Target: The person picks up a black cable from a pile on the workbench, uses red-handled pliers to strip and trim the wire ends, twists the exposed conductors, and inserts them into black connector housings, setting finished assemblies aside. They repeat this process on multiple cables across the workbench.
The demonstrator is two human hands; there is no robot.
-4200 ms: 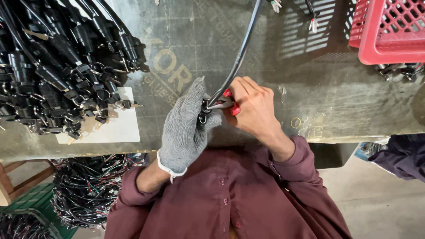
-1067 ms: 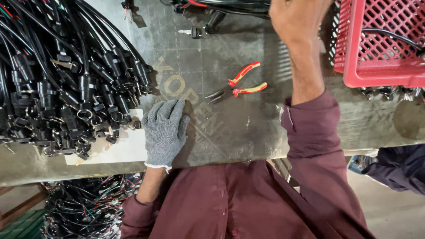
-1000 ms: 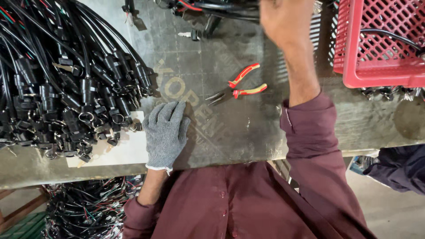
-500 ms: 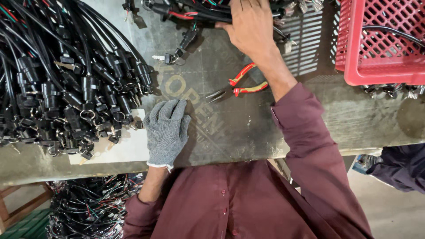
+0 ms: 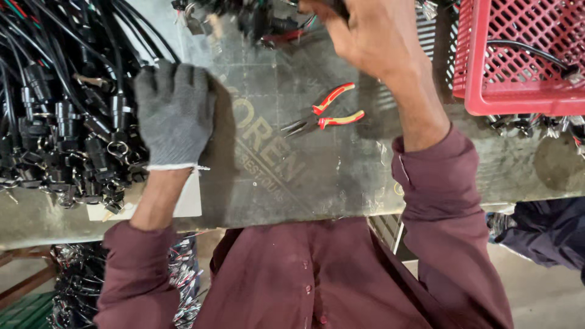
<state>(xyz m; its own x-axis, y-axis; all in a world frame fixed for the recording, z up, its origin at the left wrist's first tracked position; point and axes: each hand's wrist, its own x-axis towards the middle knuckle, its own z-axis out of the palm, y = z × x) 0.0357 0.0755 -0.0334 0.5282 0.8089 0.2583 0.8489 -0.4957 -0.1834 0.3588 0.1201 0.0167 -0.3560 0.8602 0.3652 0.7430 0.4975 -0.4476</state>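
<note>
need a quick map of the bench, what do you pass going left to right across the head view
black cable pile → gloved left hand → red-handled pliers → bare right hand → red basket

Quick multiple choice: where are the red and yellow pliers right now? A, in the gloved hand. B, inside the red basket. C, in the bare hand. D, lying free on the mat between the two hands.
D: the pliers lie on the mat untouched, with the gloved left hand resting flat beside the black cables and the bare right hand up at the far cable bundle.
</note>
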